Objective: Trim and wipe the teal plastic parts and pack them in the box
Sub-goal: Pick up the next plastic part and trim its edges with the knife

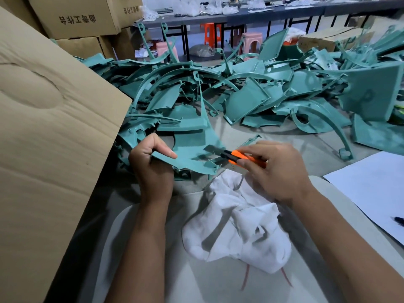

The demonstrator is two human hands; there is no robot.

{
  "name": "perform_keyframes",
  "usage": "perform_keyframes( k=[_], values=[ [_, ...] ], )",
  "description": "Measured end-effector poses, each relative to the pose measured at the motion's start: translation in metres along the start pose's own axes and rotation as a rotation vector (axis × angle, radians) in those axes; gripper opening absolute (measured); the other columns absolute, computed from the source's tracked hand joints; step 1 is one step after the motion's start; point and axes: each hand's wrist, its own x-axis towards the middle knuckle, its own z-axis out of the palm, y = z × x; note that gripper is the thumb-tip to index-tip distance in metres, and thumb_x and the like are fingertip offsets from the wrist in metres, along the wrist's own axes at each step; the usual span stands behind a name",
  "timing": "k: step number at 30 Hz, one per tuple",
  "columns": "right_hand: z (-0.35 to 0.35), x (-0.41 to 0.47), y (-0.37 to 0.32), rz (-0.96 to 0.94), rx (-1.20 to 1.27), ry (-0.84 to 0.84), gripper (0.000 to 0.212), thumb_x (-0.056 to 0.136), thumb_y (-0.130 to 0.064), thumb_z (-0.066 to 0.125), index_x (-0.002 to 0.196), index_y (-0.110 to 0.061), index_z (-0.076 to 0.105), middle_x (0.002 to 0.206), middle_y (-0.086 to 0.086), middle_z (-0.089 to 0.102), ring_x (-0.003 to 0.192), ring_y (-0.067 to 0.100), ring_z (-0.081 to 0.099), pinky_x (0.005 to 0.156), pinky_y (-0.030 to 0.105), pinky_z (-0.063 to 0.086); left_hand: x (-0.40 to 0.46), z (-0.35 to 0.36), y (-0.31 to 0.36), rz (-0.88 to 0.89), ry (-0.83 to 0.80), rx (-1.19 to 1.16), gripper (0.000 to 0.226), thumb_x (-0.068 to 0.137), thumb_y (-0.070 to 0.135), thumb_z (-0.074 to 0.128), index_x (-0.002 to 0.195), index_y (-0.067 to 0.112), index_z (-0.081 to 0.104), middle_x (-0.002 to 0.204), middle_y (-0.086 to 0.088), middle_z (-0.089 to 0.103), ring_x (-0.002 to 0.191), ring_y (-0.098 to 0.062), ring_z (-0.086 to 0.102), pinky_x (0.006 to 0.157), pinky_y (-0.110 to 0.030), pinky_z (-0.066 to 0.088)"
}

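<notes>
My left hand [150, 169] grips the left end of a curved teal plastic part [190, 154], thumb on top. My right hand [277, 169] holds an orange and black utility knife [238, 157], and its blade end lies against the part's right side. A crumpled white cloth [238, 224] sits on the table just below both hands. A big pile of teal parts [240, 90] covers the table beyond them. The cardboard box [48, 132] stands at the left, with its flap leaning toward me.
A white sheet of paper [376, 189] with a dark pen [399, 220] on it lies at the right. Stacked cardboard cartons [83, 20] stand behind the box. Plastic stools [251, 41] and a long bench [262, 14] fill the background.
</notes>
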Motion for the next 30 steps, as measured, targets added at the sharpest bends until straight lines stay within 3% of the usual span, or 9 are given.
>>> perform_keyframes(
  k=[3,7,13,18,21,24,26,28,30],
  values=[
    [0.001,-0.002,-0.001,-0.060,0.023,-0.097,0.018,0.096,-0.034,0.071,0.113,-0.038,0.077,0.084,-0.014,0.064,0.076,0.012,0.061,0.062,0.040,0.052,0.000,-0.001,-0.001,-0.038,0.002,0.041,0.038,0.067,0.003,0.047,0.053,0.037,0.055,0.054,0.003,0.053,0.057,-0.023,0.048,0.055,-0.047,0.041],
    [-0.001,0.000,0.005,-0.073,0.082,-0.036,0.020,0.096,-0.028,0.073,0.115,-0.033,0.078,0.085,-0.014,0.064,0.075,0.011,0.061,0.064,0.042,0.053,-0.001,-0.003,-0.005,-0.067,0.012,0.100,0.053,0.069,-0.015,0.049,0.052,0.035,0.055,0.054,0.004,0.056,0.057,-0.019,0.051,0.056,-0.040,0.043],
    [0.002,0.001,0.004,-0.083,0.158,-0.048,0.022,0.094,-0.021,0.076,0.115,-0.028,0.079,0.088,-0.010,0.065,0.078,0.015,0.063,0.066,0.045,0.053,-0.001,-0.004,-0.004,-0.062,0.006,0.085,0.047,0.069,-0.009,0.048,0.052,0.035,0.055,0.054,0.004,0.055,0.057,-0.017,0.050,0.057,-0.035,0.040],
    [-0.006,0.004,0.013,-0.115,0.294,-0.124,0.020,0.093,-0.026,0.073,0.111,-0.027,0.081,0.088,-0.014,0.066,0.078,0.011,0.065,0.067,0.029,0.053,-0.001,-0.004,-0.003,-0.081,-0.007,0.026,0.041,0.067,-0.001,0.046,0.051,0.035,0.056,0.053,0.006,0.053,0.057,-0.020,0.048,0.059,-0.039,0.040],
    [0.000,0.003,0.012,-0.080,0.249,-0.058,0.025,0.092,-0.012,0.077,0.114,-0.025,0.080,0.089,-0.009,0.068,0.080,0.012,0.065,0.070,0.037,0.054,-0.001,-0.003,-0.002,-0.085,-0.021,0.011,0.042,0.067,-0.003,0.045,0.051,0.035,0.056,0.054,0.004,0.053,0.057,-0.017,0.048,0.058,-0.036,0.039],
    [0.004,0.003,0.004,-0.108,0.174,-0.067,0.025,0.094,-0.013,0.075,0.116,-0.025,0.079,0.089,-0.011,0.065,0.081,0.010,0.063,0.070,0.039,0.054,-0.002,-0.004,-0.001,-0.105,-0.017,0.013,0.042,0.067,-0.003,0.045,0.051,0.034,0.055,0.054,0.004,0.054,0.056,-0.015,0.048,0.056,-0.038,0.039],
    [0.001,0.004,0.006,-0.135,0.197,-0.118,0.024,0.094,-0.013,0.075,0.115,-0.024,0.080,0.088,-0.011,0.065,0.077,0.008,0.063,0.067,0.031,0.052,-0.002,-0.005,-0.001,-0.111,-0.017,0.034,0.043,0.066,-0.006,0.045,0.050,0.033,0.054,0.054,0.003,0.054,0.057,-0.017,0.049,0.055,-0.044,0.042],
    [-0.004,0.003,0.011,-0.071,0.320,-0.186,0.022,0.095,-0.009,0.074,0.112,-0.021,0.081,0.085,-0.009,0.062,0.060,0.012,0.062,0.054,0.026,0.049,-0.003,-0.006,-0.002,-0.111,-0.017,0.045,0.044,0.066,-0.007,0.044,0.050,0.033,0.054,0.054,0.003,0.054,0.057,-0.018,0.049,0.057,-0.045,0.043],
    [-0.009,0.001,0.015,0.044,0.514,-0.219,0.021,0.095,-0.002,0.071,0.108,-0.015,0.081,0.084,-0.002,0.058,0.044,0.021,0.055,0.040,0.030,0.046,-0.003,-0.005,-0.002,-0.121,-0.008,0.049,0.046,0.065,-0.008,0.044,0.050,0.034,0.054,0.054,0.003,0.054,0.057,-0.017,0.049,0.057,-0.043,0.042]
  ],
)
